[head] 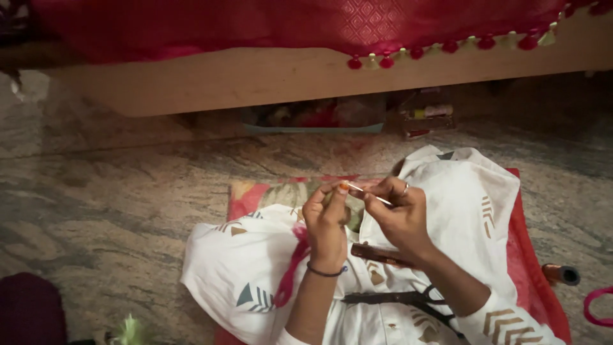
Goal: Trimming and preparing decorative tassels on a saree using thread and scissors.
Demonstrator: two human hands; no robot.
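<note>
Pinching a thin needle (368, 193) between both hands, up above the lap. Left hand (327, 220) raised, fingers curled in tight, thumb and first finger squeezed on the near end of the needle. Dark band round the left wrist. Right hand (401, 214) just beside it, almost touching, fingers bent close and gripping the far end of the needle, a ring on one finger. Hard to tell if any thread hangs from the needle, too small to see.

Under both hands, a white cloth (460, 204) with little arrow shapes, bunched up and spread wide over the lap. Bright pink ribbon (292, 265) lying on the cloth below the left wrist. Black scissors (408, 299) resting on the cloth near the right arm. Brown flat stick (380, 254) lying just under the right wrist. Red flowery cushion (262, 193) peeking out beneath the cloth, flat on the speckled stone floor (115, 211).

Further off, a wooden bed edge (242, 80) with a red cover (255, 25) and a row of small pom-poms hanging down. Box of bits (316, 116) tucked in the dark under the bed.
</note>
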